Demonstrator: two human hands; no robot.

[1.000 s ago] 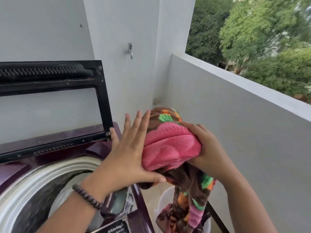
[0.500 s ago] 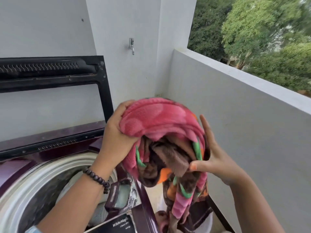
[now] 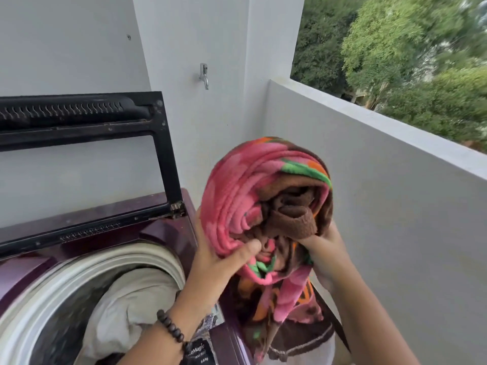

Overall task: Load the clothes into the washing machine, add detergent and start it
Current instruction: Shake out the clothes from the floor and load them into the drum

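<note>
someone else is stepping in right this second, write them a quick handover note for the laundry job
Left hand: grips the left side of the bundled pink and brown blanket, thumb on its front.
Right hand: grips the blanket's brown inner fold from the right.
Blanket: held up in the air to the right of the washing machine, its tail hanging down beside the machine.
Done: lid is up; a beige cloth already lies in the drum.
Left: get the blanket into the drum, add detergent (none in view), close the lid, start it.
</note>
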